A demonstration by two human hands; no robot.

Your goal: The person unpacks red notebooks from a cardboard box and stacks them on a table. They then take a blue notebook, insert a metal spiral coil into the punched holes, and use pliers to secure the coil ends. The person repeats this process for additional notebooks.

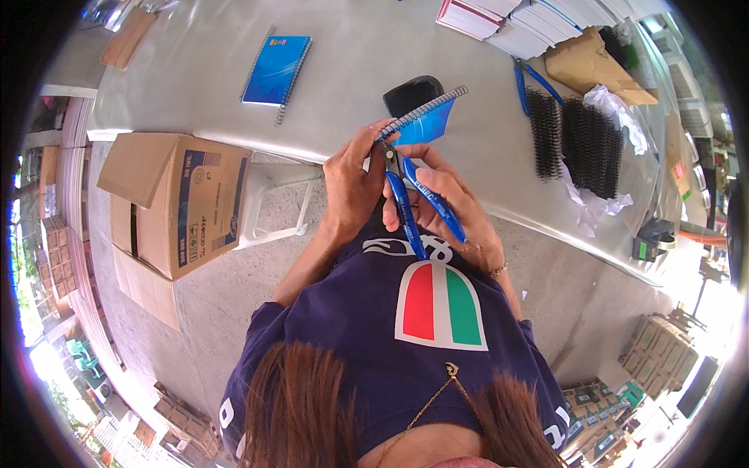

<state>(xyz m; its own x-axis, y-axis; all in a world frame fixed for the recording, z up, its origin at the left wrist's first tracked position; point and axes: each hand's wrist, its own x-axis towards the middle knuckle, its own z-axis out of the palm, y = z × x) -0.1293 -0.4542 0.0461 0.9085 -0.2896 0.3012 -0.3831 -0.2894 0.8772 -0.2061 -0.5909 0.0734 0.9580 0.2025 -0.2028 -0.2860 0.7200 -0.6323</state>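
My left hand [351, 186] is closed around a blue-covered spiral notebook [431, 123], held tilted just above the table's near edge. Its dark wire or plastic coil runs along the upper side and sticks out past the cover at the far end. A pair of blue-handled pliers [402, 212] is in my right hand [452, 195], handles spread apart. The pliers' head sits at the coil's near end, beside my left fingers; whether the jaws bite on the coil cannot be made out. A similar blue spiral notebook [276, 72] lies on the table to the left, coil ends protruding.
Beyond my hands lies a black tray-like piece [406, 95]. Bundles of black coils [591, 144] rest on crumpled white paper at the right, near second blue pliers [520, 84] and stacked books [499, 25]. An open cardboard box [204, 204] sits on a white stool [273, 228] at left.
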